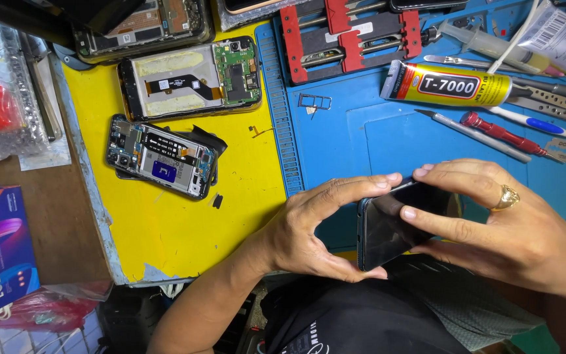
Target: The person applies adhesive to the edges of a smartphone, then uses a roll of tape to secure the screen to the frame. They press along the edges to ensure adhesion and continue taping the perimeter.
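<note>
You held the dark phone (394,226) between both hands, left hand (316,229) and right hand (492,223), below the glue tube (447,85); apparently pressing edges evenly, which suited it.

dark smartphone (388,226) | glossy screen up | tilted | above blue mat's near edge

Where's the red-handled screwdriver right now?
Head view, upper right: the red-handled screwdriver lies on the blue mat, below the yellow glue tube, above the right hand.
</note>
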